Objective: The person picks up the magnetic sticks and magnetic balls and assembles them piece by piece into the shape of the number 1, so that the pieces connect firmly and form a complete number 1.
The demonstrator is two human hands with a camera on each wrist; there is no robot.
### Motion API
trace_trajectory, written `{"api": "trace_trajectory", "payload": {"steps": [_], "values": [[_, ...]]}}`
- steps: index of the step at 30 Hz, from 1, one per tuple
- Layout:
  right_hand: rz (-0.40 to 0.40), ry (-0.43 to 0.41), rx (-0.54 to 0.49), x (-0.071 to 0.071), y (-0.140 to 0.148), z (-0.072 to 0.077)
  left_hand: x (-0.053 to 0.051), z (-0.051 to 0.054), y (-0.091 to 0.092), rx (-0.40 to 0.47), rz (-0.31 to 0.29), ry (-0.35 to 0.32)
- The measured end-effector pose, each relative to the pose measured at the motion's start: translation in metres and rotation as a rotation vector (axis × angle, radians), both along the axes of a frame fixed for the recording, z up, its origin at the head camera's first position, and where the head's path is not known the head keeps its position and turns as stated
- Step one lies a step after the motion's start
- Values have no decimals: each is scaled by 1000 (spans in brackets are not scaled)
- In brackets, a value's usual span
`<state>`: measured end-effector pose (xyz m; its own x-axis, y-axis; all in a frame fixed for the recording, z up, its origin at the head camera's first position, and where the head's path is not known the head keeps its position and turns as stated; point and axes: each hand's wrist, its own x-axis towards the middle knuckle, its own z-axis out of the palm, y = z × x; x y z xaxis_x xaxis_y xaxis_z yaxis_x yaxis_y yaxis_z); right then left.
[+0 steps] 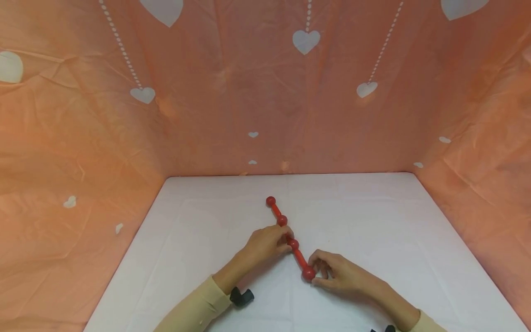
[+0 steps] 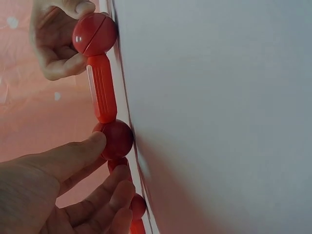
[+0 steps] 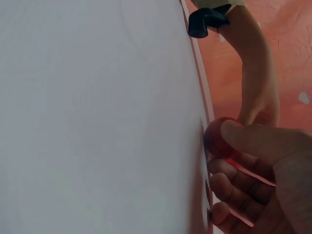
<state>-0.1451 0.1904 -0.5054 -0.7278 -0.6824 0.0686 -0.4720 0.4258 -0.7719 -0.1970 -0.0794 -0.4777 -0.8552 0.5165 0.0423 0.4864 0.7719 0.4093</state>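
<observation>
A straight ball-and-rod chain (image 1: 300,259) lies slantwise on the white table, made of several glossy red balls joined by ribbed orange-red rods. My left hand (image 1: 267,242) grips it around its middle; in the left wrist view the thumb presses on a red ball (image 2: 118,140) and the other fingers curl round the rod beside it. At the near end, my right hand (image 1: 342,274) pinches the last ball (image 1: 309,274). The right wrist view has the thumb on this end ball (image 3: 222,138), with the fingers curled beneath. The fingers partly hide the middle rod.
A white-covered table (image 1: 199,207) extends around the chain. Orange cloth (image 1: 265,106) with pale hearts hangs behind it and along both sides. A black wrist device (image 1: 241,297) sits by the left sleeve, and part of another shows at the bottom right.
</observation>
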Motion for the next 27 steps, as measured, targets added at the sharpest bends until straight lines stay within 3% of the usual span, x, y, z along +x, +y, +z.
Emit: {"api": "trace_trajectory", "payload": {"steps": [7,13,27], "values": [[-17,10,-14,2,-13,0,-3,-1,-7,36,-13,5],[-37,21,-46,5,-24,-1,-7,-2,-10,57,-1,-41],[-145,-39,-33,8,-50,-2,-12,-3,-13,86,1,-52]]}}
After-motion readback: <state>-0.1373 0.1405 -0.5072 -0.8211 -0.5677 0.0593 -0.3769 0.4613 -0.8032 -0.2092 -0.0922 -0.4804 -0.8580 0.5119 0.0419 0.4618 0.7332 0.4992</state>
